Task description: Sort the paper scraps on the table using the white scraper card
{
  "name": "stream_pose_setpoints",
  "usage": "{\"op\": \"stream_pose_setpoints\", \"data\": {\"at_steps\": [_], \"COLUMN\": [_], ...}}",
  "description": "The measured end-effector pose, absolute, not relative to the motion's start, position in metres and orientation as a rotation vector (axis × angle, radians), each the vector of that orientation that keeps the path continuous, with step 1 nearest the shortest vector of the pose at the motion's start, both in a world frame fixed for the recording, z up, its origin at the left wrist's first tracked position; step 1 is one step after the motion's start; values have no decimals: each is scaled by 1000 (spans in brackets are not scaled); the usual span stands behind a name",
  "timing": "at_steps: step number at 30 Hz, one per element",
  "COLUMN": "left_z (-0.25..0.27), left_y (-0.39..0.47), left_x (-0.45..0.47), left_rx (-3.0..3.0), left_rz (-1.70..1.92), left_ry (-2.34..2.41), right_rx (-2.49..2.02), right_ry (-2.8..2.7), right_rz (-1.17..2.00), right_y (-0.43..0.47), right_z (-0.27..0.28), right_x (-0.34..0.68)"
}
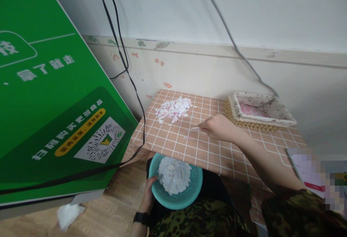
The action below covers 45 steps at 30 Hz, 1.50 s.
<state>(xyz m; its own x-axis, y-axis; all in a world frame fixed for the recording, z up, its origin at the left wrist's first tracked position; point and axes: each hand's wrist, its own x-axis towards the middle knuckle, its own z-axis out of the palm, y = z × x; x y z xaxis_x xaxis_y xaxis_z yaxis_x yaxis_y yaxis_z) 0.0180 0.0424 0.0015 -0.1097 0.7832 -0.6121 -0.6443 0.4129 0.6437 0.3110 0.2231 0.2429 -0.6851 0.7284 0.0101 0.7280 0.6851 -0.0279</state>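
the left hand (148, 193) pinches the teal basket (197, 186) by its rim, near the desk (230, 157); that rim looks stiff, the paper scraps (174, 175) inside light, easily spilled. the right hand (219, 127) pinches a white slip (195, 129) over the desk, likely flimsy, best held by one end.

Looks like a shop corner: the green panel (54, 103) at left carries a scan-to-buy code (101, 140), beside a cloth-covered table (165, 141).
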Motion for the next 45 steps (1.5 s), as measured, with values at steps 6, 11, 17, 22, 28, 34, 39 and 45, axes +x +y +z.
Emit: {"op": "stream_pose_setpoints", "data": {"at_steps": [6,11,17,22,28,34,39,45], "left_z": [-5,-4,-2,6,26,34,36,34], "left_y": [43,42,42,43,46,47,48,47], "left_x": [17,17,16,20,27,29,29,29], "left_rx": [109,108,121,140,120,87,121,116], "left_rz": [1212,1215,1210,1212,1228,1231,1219,1212], "left_ry": [1247,1213,1210,1239,1305,1343,1345,1367], "right_rx": [-1234,-1194,-1204,-1207,-1226,-1269,-1286,-1279], "right_ry": [-2861,-2879,-2885,-2890,-2878,-2874,-2856,-2839], "right_rz": [39,73,84,60,52,-8,-33,-22], "right_y": [221,220,219,219,221,221,221,224], "right_z": [242,242,245,243,242,245,246,239], "right_x": [313,316,317,315,313,311,311,310]}}
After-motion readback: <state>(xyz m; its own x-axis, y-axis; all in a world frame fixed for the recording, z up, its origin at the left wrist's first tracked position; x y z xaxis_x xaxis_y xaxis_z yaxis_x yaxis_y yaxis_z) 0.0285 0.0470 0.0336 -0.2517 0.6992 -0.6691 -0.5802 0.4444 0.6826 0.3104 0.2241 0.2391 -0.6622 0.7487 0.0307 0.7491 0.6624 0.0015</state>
